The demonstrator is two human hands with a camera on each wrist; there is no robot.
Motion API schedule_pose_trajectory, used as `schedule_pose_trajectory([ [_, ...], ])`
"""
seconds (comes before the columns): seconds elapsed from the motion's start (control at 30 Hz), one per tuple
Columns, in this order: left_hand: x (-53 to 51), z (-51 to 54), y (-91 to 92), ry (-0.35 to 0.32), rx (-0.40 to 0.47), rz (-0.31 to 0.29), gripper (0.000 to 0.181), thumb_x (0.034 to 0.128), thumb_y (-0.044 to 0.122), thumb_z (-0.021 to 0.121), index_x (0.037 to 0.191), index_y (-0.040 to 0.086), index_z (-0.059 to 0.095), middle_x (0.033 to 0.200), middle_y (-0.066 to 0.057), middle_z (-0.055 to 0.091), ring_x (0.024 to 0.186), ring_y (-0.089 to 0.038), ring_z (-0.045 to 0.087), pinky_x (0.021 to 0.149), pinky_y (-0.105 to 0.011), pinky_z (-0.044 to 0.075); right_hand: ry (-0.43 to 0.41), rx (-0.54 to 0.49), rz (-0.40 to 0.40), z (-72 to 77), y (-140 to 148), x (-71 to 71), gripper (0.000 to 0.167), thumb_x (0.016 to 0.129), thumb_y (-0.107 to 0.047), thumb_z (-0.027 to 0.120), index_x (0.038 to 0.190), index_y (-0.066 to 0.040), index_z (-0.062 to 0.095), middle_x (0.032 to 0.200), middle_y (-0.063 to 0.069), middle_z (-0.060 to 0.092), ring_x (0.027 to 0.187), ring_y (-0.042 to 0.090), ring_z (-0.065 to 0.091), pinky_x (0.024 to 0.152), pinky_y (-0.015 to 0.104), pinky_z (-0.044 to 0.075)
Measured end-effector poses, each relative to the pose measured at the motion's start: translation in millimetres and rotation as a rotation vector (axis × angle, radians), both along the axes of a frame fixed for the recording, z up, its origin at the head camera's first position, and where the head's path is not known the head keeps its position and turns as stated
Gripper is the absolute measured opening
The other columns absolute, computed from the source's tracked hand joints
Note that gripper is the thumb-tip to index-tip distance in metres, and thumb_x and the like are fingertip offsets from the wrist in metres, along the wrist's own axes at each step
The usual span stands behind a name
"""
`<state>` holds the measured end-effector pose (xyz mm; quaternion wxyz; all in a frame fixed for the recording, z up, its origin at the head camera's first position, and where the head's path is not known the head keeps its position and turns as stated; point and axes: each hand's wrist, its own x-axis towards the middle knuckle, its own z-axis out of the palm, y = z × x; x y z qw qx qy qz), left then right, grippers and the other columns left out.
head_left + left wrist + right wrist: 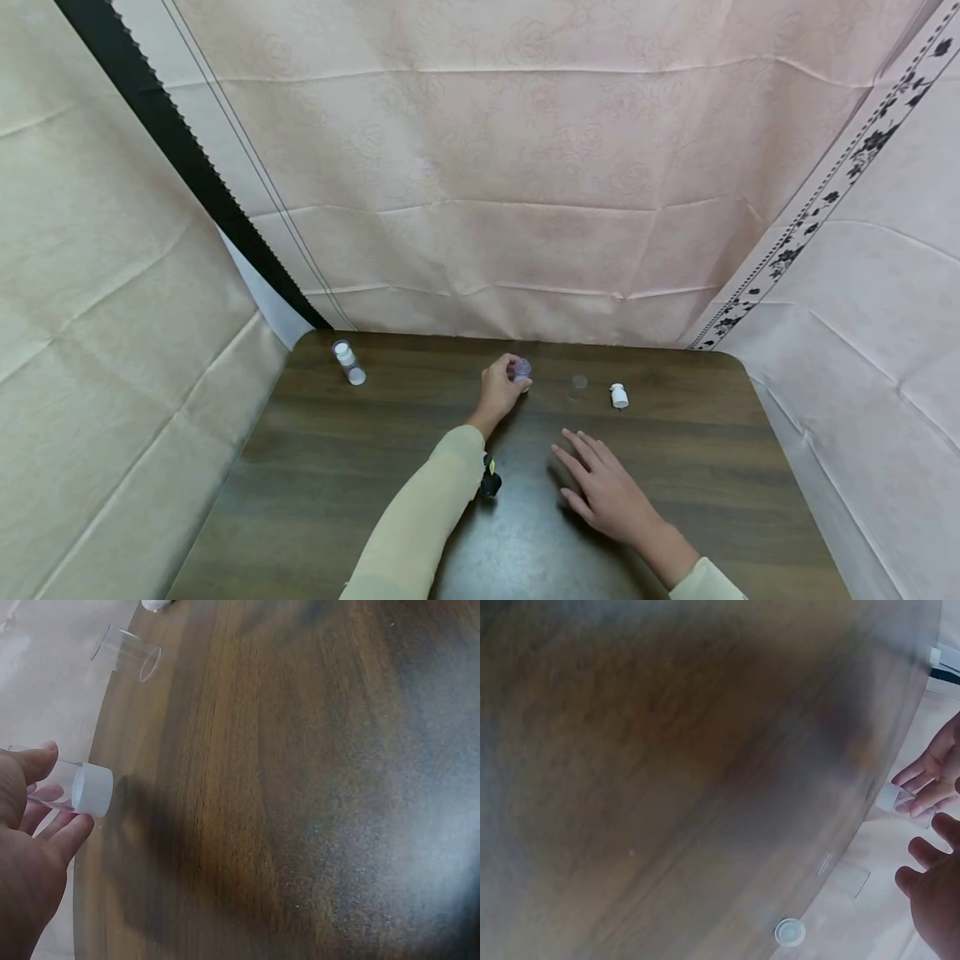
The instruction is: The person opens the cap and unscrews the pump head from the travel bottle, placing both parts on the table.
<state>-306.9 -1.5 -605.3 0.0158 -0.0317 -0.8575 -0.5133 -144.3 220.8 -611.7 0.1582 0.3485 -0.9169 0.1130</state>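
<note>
Pinching the clear container (pixel 522 367), the left hand (pixel 500 390) probably steadies it, we reckon. Right hand (pixel 606 493) lies at its five o'clock, fingers spread, empty.

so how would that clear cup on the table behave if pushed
The clear cup looks thin-walled and empty, so it is probably light. Its smooth, round side might feel slippery. Standing upright, it could tip if pushed near the top, then roll.

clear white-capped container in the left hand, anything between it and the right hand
Only the left hand gripping the container; no other object shows between it and the right hand. The clear cup sits right of that line.
</note>
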Motion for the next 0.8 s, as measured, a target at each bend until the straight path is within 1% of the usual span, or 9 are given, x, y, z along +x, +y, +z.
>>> schedule_pose_trajectory([
  [0.2, -1.3, -0.2, 0.5, -0.019, -0.018, -0.001, 0.033, 0.0901, 0.008, 0.08, 0.121, 0.006, 0.068, 0.118, -0.016, 0.073, 0.109, -0.028, 0.07, 0.092, -0.041, 0.059, -0.034, 0.023, -0.005, -1.9, -3.2, 6.3, 0.069, 0.09, -0.035, 0.078, 0.15, -0.012, 0.054, 0.157, 0.021, 0.047, 0.138, 0.044, 0.051, 0.106, 0.064, 0.046],
  [0.33, -1.8, -2.6, 0.9, -0.041, -0.025, 0.007, 0.034, 0.0901, 0.008, 0.08, 0.122, 0.005, 0.069, 0.119, -0.015, 0.073, 0.11, -0.027, 0.07, 0.093, -0.04, 0.059, -0.06, 0.046, -0.007, -2.8, -5.3, 10.3, 0.069, 0.091, -0.037, 0.077, 0.151, -0.013, 0.053, 0.158, 0.02, 0.046, 0.139, 0.044, 0.05, 0.106, 0.064, 0.046],
  [0.5, -2.1, -5.5, 1.2, -0.035, -0.016, 0.003, 0.034, 0.0898, 0.007, 0.08, 0.122, 0.005, 0.069, 0.119, -0.016, 0.073, 0.111, -0.028, 0.071, 0.094, -0.041, 0.059, -0.076, 0.061, -0.02, -4.8, -7.8, 13.1, 0.07, 0.091, -0.038, 0.077, 0.152, -0.015, 0.052, 0.159, 0.02, 0.045, 0.141, 0.044, 0.048, 0.106, 0.064, 0.045],
  [0.63, -0.3, -7.5, -1.4, -0.036, -0.02, -0.019, 0.042, 0.0893, 0.009, 0.081, 0.128, 0.006, 0.066, 0.124, -0.016, 0.072, 0.116, -0.029, 0.069, 0.096, -0.042, 0.057, -0.102, 0.052, -0.024, -6.0, -9.5, 13.3, 0.07, 0.093, -0.039, 0.075, 0.153, -0.014, 0.051, 0.16, 0.019, 0.043, 0.143, 0.043, 0.047, 0.108, 0.064, 0.044],
  [0.8, 5.9, -8.5, -12.5, -0.024, -0.021, -0.049, 0.058, 0.0897, 0.017, 0.082, 0.141, 0.005, 0.058, 0.136, -0.018, 0.066, 0.127, -0.032, 0.063, 0.105, -0.047, 0.052, -0.127, 0.037, -0.031, -6.2, -10.2, 13.0, 0.069, 0.096, -0.039, 0.073, 0.155, -0.015, 0.048, 0.163, 0.018, 0.041, 0.146, 0.042, 0.044, 0.11, 0.064, 0.042],
])
